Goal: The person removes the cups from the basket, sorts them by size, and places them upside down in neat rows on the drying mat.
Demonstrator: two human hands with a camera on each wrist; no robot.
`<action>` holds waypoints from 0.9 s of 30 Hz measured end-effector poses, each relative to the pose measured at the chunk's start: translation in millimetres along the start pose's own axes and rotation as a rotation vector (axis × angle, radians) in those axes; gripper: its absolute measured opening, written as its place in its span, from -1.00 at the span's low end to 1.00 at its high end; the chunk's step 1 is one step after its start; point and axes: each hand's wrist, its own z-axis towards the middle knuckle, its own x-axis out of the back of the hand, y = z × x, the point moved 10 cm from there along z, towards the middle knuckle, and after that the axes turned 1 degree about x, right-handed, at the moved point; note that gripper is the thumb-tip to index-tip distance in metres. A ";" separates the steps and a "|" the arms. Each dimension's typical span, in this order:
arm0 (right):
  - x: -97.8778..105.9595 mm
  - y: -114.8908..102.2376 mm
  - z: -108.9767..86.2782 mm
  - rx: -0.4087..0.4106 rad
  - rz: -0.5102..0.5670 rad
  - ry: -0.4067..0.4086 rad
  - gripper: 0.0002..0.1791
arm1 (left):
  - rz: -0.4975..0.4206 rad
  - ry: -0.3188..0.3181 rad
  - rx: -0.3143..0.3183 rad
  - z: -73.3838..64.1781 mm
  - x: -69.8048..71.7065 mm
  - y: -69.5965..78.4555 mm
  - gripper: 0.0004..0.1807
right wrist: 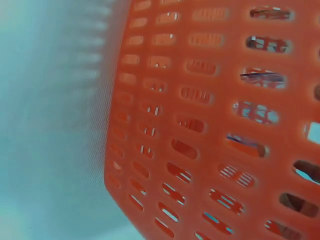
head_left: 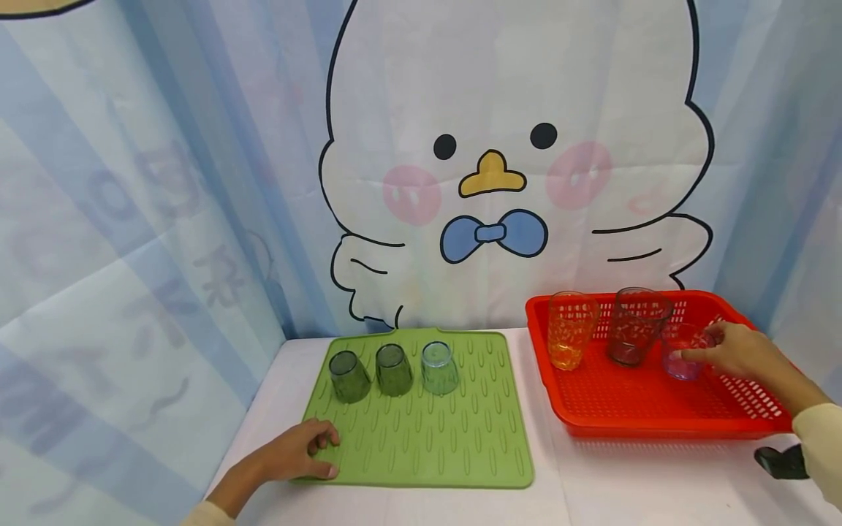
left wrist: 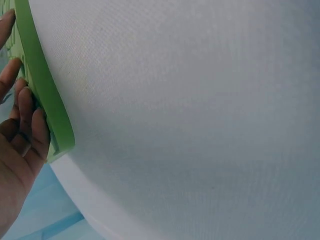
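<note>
My right hand [head_left: 740, 352] reaches into the red basket [head_left: 658, 427] from the right and pinches a clear purple glass [head_left: 684, 365] between thumb and fingers. Beside that glass stand a dark tinted glass [head_left: 628, 343] and an orange glass [head_left: 569, 343]. Through the basket's slotted wall in the right wrist view [right wrist: 190, 100], only bits of the hand and glass show. My left hand [head_left: 304, 449] rests at the near left corner of the green drying mat [head_left: 427, 453], its fingers relaxed and holding nothing. In the left wrist view, its fingertips lie over the mat's edge [left wrist: 55, 110].
Two dark glasses [head_left: 350, 380] [head_left: 395, 372] and a pale blue glass [head_left: 439, 372] stand upside down along the mat's far side. Behind the table hangs a curtain [head_left: 500, 88] with a cartoon bird. A black object [head_left: 781, 462] sits by the right sleeve.
</note>
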 end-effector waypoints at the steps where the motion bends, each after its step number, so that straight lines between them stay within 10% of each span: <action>1: 1.3 -2.0 -1.7 0.009 -0.006 0.020 0.18 | 0.006 0.003 -0.002 -0.4 0.4 0.1 -0.58; 27: 36.2 -52.4 -79.9 -0.004 0.094 0.258 0.00 | -0.024 0.089 -0.071 0.1 7.9 44.5 -0.44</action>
